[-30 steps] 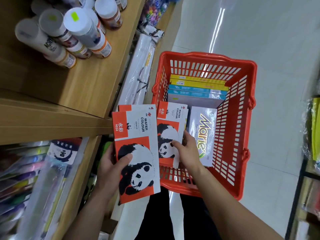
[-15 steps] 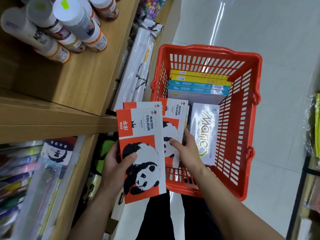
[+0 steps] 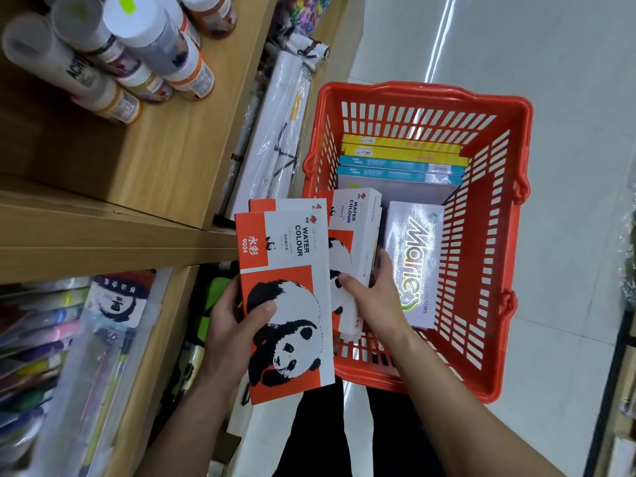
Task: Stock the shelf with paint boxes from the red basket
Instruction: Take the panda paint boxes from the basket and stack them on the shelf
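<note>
A red basket [image 3: 488,235] stands on the floor to the right of the wooden shelf [image 3: 165,160]. My left hand [image 3: 234,325] holds two stacked red-and-white panda watercolour boxes [image 3: 285,304] just left of the basket. My right hand [image 3: 375,297] grips another panda watercolour box [image 3: 351,235] standing inside the basket, thumb on its front face. Beside it lies a silver Marie's box [image 3: 413,256]. Yellow boxes [image 3: 402,149] and blue boxes [image 3: 399,170] stand on edge at the basket's far end.
Paint bottles [image 3: 144,56] crowd the upper shelf board at the top left. Wrapped white canvases [image 3: 275,132] lean between shelf and basket. A lower shelf holds packed brushes and pens [image 3: 51,339]. Pale floor tiles [image 3: 516,36] stretch beyond the basket.
The boxes in my left hand have shifted slightly right and closer to the basket. My right hand keeps its grip on the panda box, which has risen a little.
</note>
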`<state>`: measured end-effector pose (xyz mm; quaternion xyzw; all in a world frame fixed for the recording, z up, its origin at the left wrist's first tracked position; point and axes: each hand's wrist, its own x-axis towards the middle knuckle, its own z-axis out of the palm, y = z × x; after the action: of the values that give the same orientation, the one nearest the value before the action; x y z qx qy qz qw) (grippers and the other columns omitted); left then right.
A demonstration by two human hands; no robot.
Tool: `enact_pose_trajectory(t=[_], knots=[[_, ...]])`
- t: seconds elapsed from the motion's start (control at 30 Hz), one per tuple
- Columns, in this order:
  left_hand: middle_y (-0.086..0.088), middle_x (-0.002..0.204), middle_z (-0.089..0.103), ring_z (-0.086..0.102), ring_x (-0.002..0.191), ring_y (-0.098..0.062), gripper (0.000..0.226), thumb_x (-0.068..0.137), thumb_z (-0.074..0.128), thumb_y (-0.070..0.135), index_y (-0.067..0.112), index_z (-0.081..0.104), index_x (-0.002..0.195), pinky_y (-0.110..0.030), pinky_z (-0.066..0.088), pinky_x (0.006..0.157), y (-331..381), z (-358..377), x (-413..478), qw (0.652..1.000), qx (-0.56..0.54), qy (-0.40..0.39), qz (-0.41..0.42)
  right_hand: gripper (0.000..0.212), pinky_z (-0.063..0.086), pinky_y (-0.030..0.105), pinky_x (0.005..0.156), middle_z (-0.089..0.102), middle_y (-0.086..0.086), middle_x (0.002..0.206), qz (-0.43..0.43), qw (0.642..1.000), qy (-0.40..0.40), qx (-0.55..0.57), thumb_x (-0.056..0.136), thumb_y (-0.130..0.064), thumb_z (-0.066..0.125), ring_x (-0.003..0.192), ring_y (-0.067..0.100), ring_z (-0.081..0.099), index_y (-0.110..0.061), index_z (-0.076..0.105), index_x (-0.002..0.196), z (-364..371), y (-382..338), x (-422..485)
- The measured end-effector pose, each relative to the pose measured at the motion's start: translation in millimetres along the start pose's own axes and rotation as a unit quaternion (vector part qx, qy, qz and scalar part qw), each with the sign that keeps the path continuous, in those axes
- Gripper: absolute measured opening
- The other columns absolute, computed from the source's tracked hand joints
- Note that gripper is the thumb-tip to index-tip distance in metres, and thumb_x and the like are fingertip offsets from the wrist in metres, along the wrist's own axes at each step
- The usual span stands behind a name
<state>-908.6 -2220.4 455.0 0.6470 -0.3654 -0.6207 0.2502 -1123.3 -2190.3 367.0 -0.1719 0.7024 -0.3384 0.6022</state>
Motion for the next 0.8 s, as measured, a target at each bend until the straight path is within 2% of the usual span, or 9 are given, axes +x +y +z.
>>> enact_pose_trajectory(t=[0.13,0.2,0.27,0.33,0.4,0.47,0.53,0.63,0.8], knots=[[0.000,0.109,0.080,0.078,0.096,-0.021,0.061,0.065,0.077,0.041,0.027,0.066,0.124,-0.026,0.062,0.068,10,2,-4,1.000,0.003,-0.006,-0.004,0.060,0.057,0.050,0.102,0.069,-0.001,0.130,-0.011,0.999,-0.013,-0.027,0.092,-0.028,0.078,0.115,0.020,0.071,-0.026,0.045,0.142,-1,-16,4],[-0.001,0.108,0.080,0.078,0.094,-0.022,0.065,0.062,0.077,0.042,0.026,0.066,0.125,-0.031,0.063,0.069,15,3,-8,1.000,0.009,-0.005,-0.005,0.056,0.058,0.051,0.100,0.071,-0.003,0.125,-0.017,0.999,0.010,-0.030,0.088,-0.027,0.081,0.112,0.020,0.072,-0.030,0.050,0.135,-6,-24,-1],[-0.004,0.108,0.080,0.078,0.095,-0.026,0.066,0.060,0.077,0.042,0.027,0.067,0.124,-0.041,0.063,0.076,22,4,-16,1.000,0.010,0.001,-0.009,0.059,0.059,0.052,0.097,0.075,-0.005,0.119,-0.012,0.999,0.043,-0.019,0.080,-0.032,0.085,0.106,0.021,0.076,-0.034,0.054,0.131,-18,-34,-18],[-0.005,0.108,0.081,0.078,0.096,-0.030,0.065,0.060,0.078,0.041,0.028,0.068,0.122,-0.044,0.062,0.078,32,3,-27,1.000,0.000,0.000,-0.012,0.063,0.063,0.050,0.091,0.078,-0.005,0.115,-0.016,0.998,0.061,-0.001,0.072,-0.039,0.085,0.098,0.021,0.079,-0.044,0.057,0.128,-38,-48,-42],[-0.005,0.107,0.081,0.079,0.094,-0.030,0.060,0.061,0.078,0.040,0.030,0.070,0.119,-0.039,0.062,0.072,46,3,-44,1.000,-0.018,-0.002,-0.009,0.060,0.067,0.046,0.080,0.078,-0.006,0.112,-0.034,0.997,0.069,0.016,0.068,-0.042,0.086,0.089,0.017,0.081,-0.054,0.058,0.120,-61,-66,-72],[-0.004,0.105,0.081,0.079,0.092,-0.028,0.053,0.061,0.079,0.039,0.033,0.073,0.113,-0.035,0.062,0.068,64,5,-67,0.999,-0.034,-0.003,0.002,0.066,0.067,0.038,0.072,0.077,-0.006,0.114,-0.059,0.995,0.072,0.025,0.071,-0.037,0.087,0.087,0.014,0.081,-0.044,0.056,0.130,-84,-85,-105],[-0.003,0.104,0.082,0.079,0.089,-0.025,0.046,0.061,0.079,0.037,0.034,0.076,0.107,-0.030,0.061,0.066,85,6,-97,0.998,-0.064,0.004,0.024,0.066,0.067,0.037,0.073,0.079,-0.006,0.113,-0.101,0.993,0.059,0.026,0.076,-0.029,0.087,0.090,0.014,0.081,-0.037,0.057,0.134,-102,-106,-139],[-0.005,0.104,0.081,0.079,0.089,-0.023,0.046,0.062,0.079,0.031,0.027,0.075,0.108,-0.027,0.060,0.066,110,9,-131,0.992,-0.104,0.013,0.065,0.067,0.067,0.037,0.071,0.080,-0.005,0.114,-0.137,0.989,0.028,0.043,0.071,-0.031,0.087,0.094,0.020,0.081,-0.038,0.059,0.132,-118,-131,-172],[-0.006,0.098,0.082,0.079,0.083,-0.023,0.045,0.069,0.076,0.014,0.016,0.071,0.113,-0.027,0.060,0.062,142,12,-216,0.973,-0.166,0.103,0.125,0.075,0.066,0.052,0.074,0.080,0.001,0.117,-0.196,0.975,-0.099,0.029,0.067,-0.037,0.088,0.094,0.032,0.081,-0.039,0.058,0.136,-122,-186,-225]])
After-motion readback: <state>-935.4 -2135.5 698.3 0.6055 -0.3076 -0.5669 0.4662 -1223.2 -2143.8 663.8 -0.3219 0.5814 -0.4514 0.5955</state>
